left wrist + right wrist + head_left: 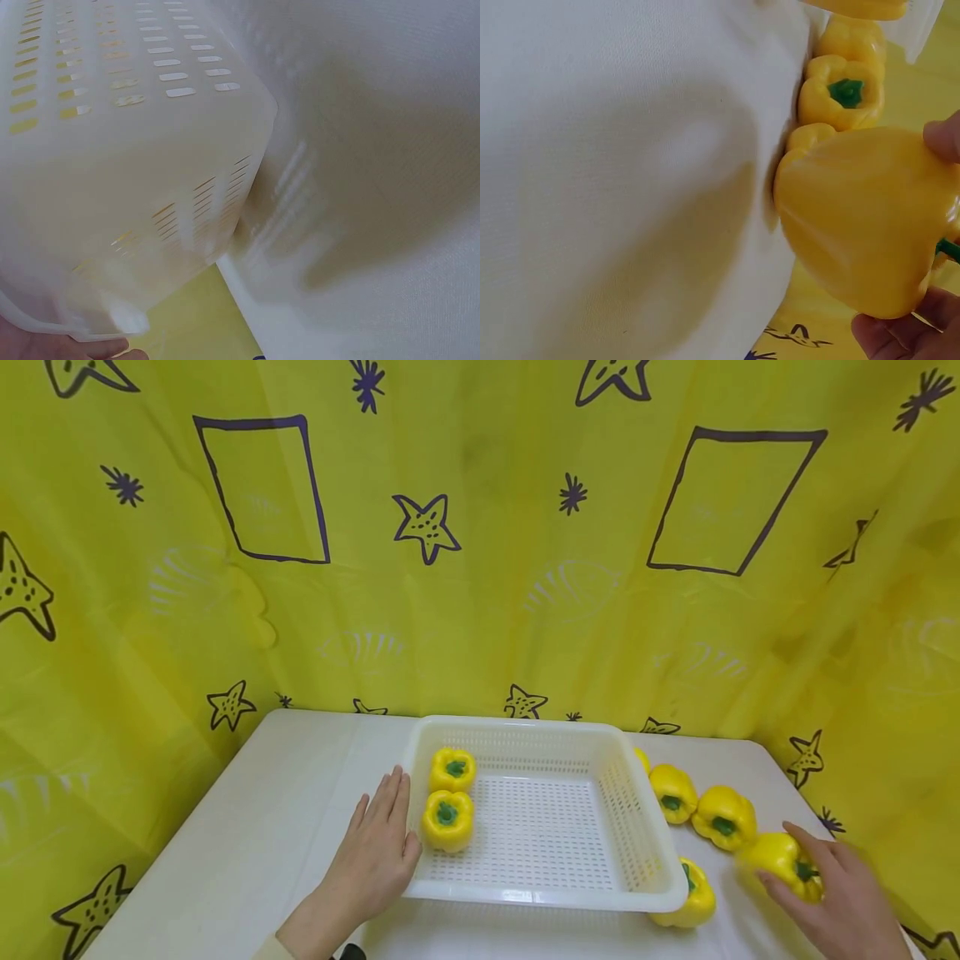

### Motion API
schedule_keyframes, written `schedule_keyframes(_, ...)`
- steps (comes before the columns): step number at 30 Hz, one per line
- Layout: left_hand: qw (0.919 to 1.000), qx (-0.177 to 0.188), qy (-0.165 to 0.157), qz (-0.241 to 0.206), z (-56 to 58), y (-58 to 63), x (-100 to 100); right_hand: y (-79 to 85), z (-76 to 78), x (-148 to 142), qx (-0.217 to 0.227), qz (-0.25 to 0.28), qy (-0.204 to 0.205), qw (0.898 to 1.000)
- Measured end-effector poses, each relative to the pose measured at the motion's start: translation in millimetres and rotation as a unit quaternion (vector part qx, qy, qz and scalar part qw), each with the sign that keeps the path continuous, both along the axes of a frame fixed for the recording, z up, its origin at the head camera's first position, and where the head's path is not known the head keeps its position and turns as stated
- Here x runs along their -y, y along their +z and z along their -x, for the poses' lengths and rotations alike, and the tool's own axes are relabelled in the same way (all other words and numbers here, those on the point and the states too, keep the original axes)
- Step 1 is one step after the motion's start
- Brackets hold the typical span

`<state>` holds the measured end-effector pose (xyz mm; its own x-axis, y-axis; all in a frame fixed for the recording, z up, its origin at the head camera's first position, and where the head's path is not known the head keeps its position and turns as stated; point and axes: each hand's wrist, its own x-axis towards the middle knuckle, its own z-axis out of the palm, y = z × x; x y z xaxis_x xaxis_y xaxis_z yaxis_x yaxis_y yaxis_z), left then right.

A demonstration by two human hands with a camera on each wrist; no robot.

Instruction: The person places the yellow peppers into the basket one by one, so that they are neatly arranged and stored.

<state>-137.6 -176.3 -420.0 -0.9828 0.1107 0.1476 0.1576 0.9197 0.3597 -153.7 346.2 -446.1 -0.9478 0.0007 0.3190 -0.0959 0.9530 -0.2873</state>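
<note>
The white table (247,827) bears a basket (540,835) and, by the basket's right side, several peppers (718,806).

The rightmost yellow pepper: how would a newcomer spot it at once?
Find the white basket on the table. Yellow peppers lie to its right; follow them outward to the last pepper. Unlike its neighbours, that one is gripped by the right hand.

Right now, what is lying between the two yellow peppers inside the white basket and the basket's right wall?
The head view shows only the slotted floor of the white basket, bare from the two yellow peppers to the right wall.
</note>
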Motion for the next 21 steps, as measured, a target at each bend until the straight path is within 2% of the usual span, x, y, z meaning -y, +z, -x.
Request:
schedule_keyframes(5,1.0000,0.001,0.000,-0.001,-0.1,0.4,-0.1,-1.8,4.6,2.6,0.036,-0.012,0.008,0.999)
schedule_keyframes(12,1.0000,0.005,0.001,0.002,0.5,-0.1,0.1,-5.3,6.3,8.9,0.018,-0.009,0.035,0.999)
schedule_keyframes(21,1.0000,0.004,0.000,-0.001,0.2,0.1,0.1,-2.3,4.7,9.2,0.033,-0.005,0.055,0.998)
